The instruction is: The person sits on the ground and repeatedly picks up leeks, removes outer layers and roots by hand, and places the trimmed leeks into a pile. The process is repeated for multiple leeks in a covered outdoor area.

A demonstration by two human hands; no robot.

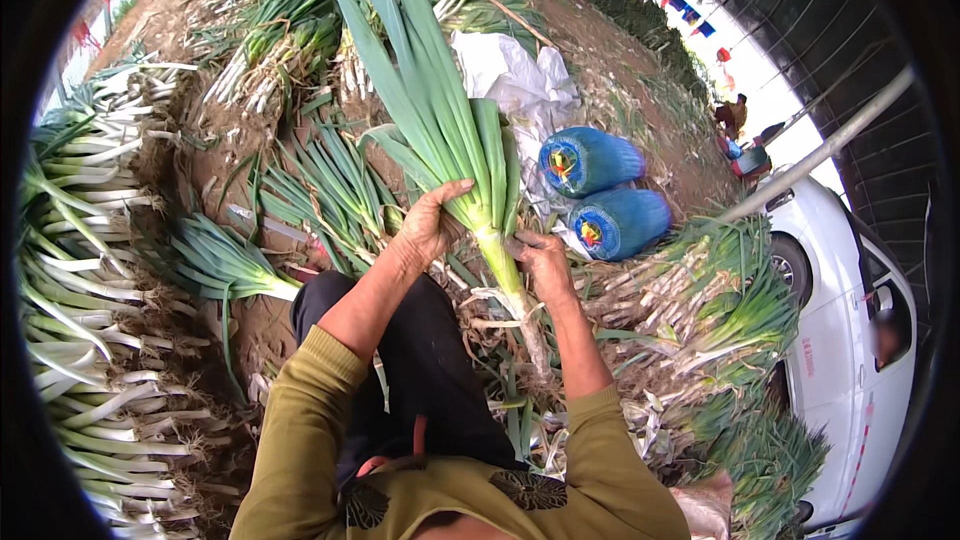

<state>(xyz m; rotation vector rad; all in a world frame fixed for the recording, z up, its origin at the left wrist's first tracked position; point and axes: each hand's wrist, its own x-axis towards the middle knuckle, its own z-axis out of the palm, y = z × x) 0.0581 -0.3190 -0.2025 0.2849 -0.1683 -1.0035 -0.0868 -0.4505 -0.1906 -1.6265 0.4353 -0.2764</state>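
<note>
A large leek [492, 245] slants across the middle, its long green leaves pointing up and away and its root end down to the right. My left hand [428, 228] is closed round it where the leaves meet the stalk, the thumb lying across the leaves. On the stalk's right side, my right hand [546, 265] has its fingers pinched together against the leek. A small greyish flat piece shows at those fingertips; its kind is unclear. Loose outer skins hang by the lower stalk.
Stacked leeks [100, 340] line the left side, roots facing me. More leeks [225, 258] lie by my knee. Two blue wrapped rolls [618, 222] rest beside white plastic sheeting [510, 75]. Trimmed leaves and leeks [690, 310] heap up at right, before a white vehicle [830, 360].
</note>
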